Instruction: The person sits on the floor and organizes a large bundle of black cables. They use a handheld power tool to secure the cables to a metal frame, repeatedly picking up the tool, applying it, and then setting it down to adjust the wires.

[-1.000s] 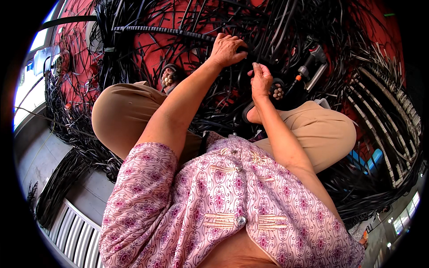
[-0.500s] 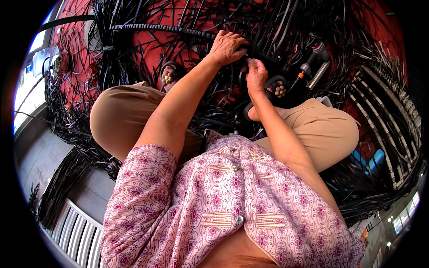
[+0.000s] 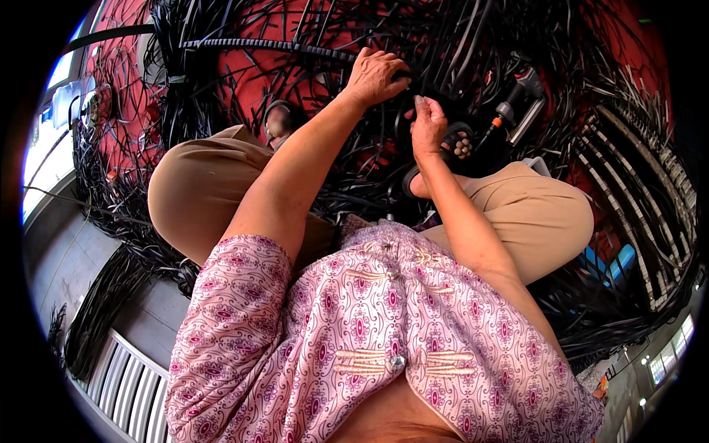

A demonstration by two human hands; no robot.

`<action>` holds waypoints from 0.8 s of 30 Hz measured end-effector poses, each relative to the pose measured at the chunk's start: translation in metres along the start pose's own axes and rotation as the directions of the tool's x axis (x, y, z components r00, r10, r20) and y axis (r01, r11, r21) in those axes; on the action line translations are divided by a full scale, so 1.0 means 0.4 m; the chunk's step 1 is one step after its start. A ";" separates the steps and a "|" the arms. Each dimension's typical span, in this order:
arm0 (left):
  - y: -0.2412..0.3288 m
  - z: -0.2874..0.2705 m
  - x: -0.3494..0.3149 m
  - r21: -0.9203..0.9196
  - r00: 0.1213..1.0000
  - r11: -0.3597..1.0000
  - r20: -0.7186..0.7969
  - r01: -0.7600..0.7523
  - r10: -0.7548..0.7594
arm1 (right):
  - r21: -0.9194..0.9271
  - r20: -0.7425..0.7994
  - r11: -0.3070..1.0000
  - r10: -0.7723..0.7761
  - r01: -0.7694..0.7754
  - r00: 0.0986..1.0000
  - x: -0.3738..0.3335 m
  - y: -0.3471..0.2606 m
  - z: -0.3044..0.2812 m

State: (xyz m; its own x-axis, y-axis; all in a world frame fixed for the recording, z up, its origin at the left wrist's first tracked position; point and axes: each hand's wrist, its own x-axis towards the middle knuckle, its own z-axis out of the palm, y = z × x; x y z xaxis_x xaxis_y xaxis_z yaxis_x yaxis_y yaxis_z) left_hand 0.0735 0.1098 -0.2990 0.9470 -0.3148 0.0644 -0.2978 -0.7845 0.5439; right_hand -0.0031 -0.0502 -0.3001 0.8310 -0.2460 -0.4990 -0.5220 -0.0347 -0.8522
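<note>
My left hand (image 3: 378, 76) is closed around the right end of a long, dark rod wrapped in black strip (image 3: 273, 46), which runs off to the left and bends slightly. Its fingers curl over the rod with the back of the hand up. Just below and to the right, my right hand (image 3: 427, 124) is raised with thumb and fingers pinched together. Whatever is between those fingertips is too small and dark to make out. Loose black strips (image 3: 354, 159) lie tangled beneath both hands.
A black and grey power tool (image 3: 521, 90) with an orange ring lies right of my right hand. At the far right stands a woven frame with pale-banded ribs (image 3: 635, 207), near a blue object (image 3: 624, 262). A black strip bundle (image 3: 103, 310) and a white slatted rack (image 3: 129, 387) are lower left.
My right hand has drawn slightly away from my left hand, so the gap between them is wider. The left hand has stayed nearly in place on the rod.
</note>
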 end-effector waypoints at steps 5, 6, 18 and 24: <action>0.009 -0.003 0.003 0.012 0.999 0.999 0.017 0.032 -0.032 | -0.124 -0.016 0.989 -0.086 0.083 0.996 0.008 0.018 0.019; 0.007 -0.001 0.003 0.013 0.999 0.999 0.018 0.042 -0.042 | -0.115 0.018 0.991 -0.070 0.072 0.997 0.007 0.007 0.024; -0.029 0.000 0.003 -0.079 0.997 0.997 0.075 -0.003 0.009 | -0.170 0.065 0.985 -0.006 0.017 0.998 0.025 0.008 0.057; -0.017 0.006 0.002 0.010 0.999 1.000 0.042 -0.005 0.005 | -0.196 0.070 0.980 -0.023 0.036 0.997 0.038 0.011 0.056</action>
State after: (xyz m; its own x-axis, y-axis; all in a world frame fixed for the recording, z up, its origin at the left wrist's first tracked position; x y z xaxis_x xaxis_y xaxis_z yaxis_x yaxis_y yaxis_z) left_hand 0.0761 0.1135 -0.3046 0.9397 -0.3406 0.0319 -0.3038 -0.7881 0.5354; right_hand 0.0116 -0.0323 -0.3150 0.8541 -0.1771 -0.4890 -0.5191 -0.2330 -0.8223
